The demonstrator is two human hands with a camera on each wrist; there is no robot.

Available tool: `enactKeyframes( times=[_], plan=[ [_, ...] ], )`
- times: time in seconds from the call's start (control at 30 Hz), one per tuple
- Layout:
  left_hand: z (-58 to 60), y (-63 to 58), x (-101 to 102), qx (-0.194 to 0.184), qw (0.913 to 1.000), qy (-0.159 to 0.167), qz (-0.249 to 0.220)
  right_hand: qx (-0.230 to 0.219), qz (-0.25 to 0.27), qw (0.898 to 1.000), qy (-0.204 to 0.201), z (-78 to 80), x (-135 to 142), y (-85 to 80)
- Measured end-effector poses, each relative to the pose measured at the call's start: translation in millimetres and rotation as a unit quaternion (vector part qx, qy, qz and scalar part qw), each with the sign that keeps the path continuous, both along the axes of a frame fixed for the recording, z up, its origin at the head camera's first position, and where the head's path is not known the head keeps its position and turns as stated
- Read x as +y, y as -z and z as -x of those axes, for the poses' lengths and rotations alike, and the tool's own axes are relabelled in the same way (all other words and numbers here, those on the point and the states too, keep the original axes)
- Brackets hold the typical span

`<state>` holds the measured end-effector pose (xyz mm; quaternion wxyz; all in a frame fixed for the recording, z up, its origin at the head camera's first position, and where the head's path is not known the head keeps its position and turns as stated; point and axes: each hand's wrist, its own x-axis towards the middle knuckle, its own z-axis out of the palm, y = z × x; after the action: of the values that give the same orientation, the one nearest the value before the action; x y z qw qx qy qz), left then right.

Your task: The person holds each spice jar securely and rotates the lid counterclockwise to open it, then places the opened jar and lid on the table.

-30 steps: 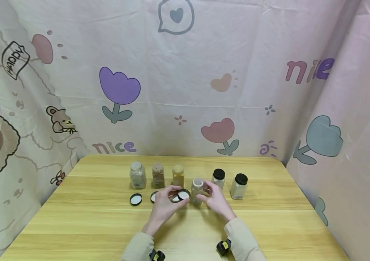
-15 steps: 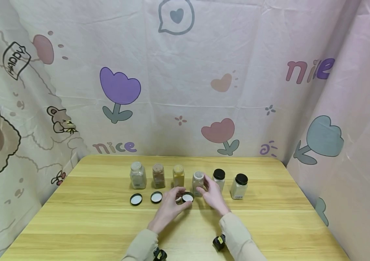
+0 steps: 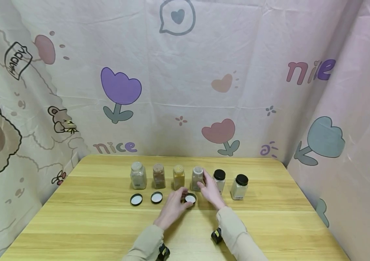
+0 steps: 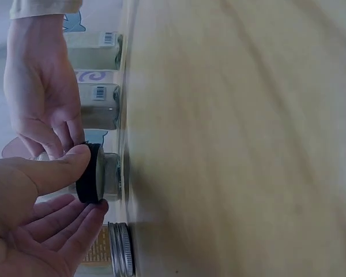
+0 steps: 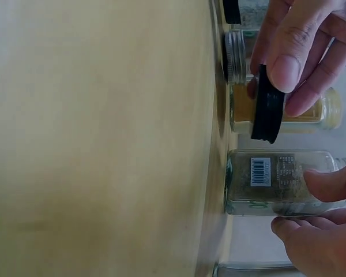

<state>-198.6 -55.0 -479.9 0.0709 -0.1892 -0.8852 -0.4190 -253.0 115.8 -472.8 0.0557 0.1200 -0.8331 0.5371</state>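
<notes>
My left hand (image 3: 172, 206) pinches a black lid (image 3: 190, 198) by its edge between thumb and fingers, its white inside facing up in the head view. In the left wrist view the black lid (image 4: 89, 176) is held above the table. My right hand (image 3: 211, 190) grips an uncapped glass spice jar (image 3: 197, 181) from its right side. The jar is upright, with its base close to the tabletop in the right wrist view, where a barcode label (image 5: 260, 172) shows on the glass. A silver-rimmed lid (image 5: 235, 57) lies by my left hand, hidden behind it in the head view.
Left of the held jar stand uncapped jars of yellow powder (image 3: 179, 177), reddish-brown spice (image 3: 159, 176) and pale contents (image 3: 138, 176). Two black-capped jars (image 3: 219, 178) (image 3: 239, 187) stand to the right. Upturned lids (image 3: 136, 199) (image 3: 156, 197) lie in front. A printed cloth (image 3: 178, 90) hangs behind the table.
My right hand has moved the glass jar back, into line with the other uncapped jars. My left hand has shifted right with the black lid, uncovering the upturned lid to its left.
</notes>
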Motion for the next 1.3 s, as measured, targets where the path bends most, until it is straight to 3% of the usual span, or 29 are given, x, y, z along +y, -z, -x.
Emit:
enactKeyframes(
  times=[0.17,0.63,1.03,1.3],
  plan=[
    [4.8,0.9,3.5,-0.011,0.9998,0.006,0.013,-0.013,-0.008,1.0,0.005,2.7,-1.7,-1.3],
    [13.4,1.1,11.7,0.01,0.9977,-0.002,0.067,-0.032,-0.029,0.999,0.024,0.0,-1.4,-5.9],
    [14.0,-1.7,19.1,0.043,0.9921,-0.029,0.114,-0.012,0.009,1.0,0.013,-15.5,5.5,-9.5],
    [13.3,-2.8,17.4,0.023,0.9958,-0.024,0.086,0.037,0.053,0.997,0.04,-22.4,12.1,-10.6]
  ],
)
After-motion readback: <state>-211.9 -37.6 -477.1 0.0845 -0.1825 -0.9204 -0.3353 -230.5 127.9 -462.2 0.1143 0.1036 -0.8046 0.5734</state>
